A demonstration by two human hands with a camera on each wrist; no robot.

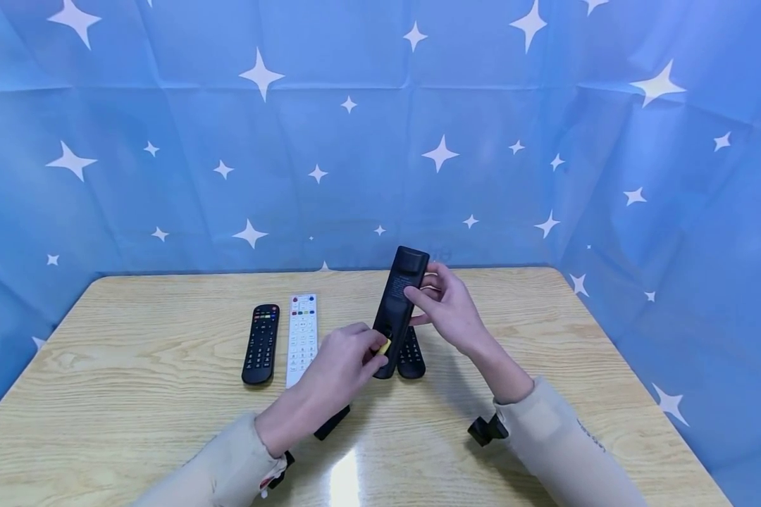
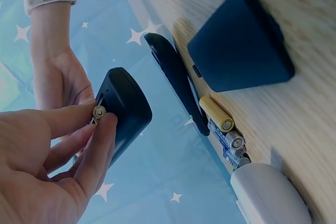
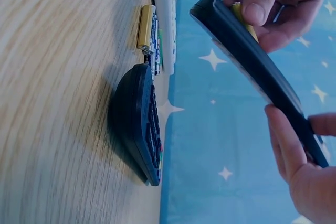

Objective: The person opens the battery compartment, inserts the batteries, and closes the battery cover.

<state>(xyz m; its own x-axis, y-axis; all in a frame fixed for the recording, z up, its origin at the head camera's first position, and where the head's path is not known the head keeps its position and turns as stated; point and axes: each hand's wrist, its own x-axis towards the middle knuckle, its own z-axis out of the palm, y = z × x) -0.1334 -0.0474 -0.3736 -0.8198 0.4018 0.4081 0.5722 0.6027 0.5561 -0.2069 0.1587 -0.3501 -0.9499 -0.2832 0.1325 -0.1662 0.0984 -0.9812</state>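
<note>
My right hand [image 1: 452, 310] grips the upper part of a black remote control [image 1: 394, 304], held tilted above the table with its back toward me. At the remote's lower end, my left hand [image 1: 337, 360] pinches a yellow battery [image 1: 385, 347] between thumb and fingers. In the left wrist view the end of this battery [image 2: 98, 112] shows right at the opening in the remote's back. From the right wrist view, its yellow side [image 3: 243, 20] lies along the remote's edge, partly behind the thumb.
Behind the held remote, another black remote [image 1: 411, 358] lies on the table [image 1: 133, 338]. To the left lie a white remote [image 1: 302, 331] and a black one [image 1: 261, 345]. A loose black cover [image 1: 332, 422] and several batteries, including a gold one [image 2: 215, 113], lie near the left hand.
</note>
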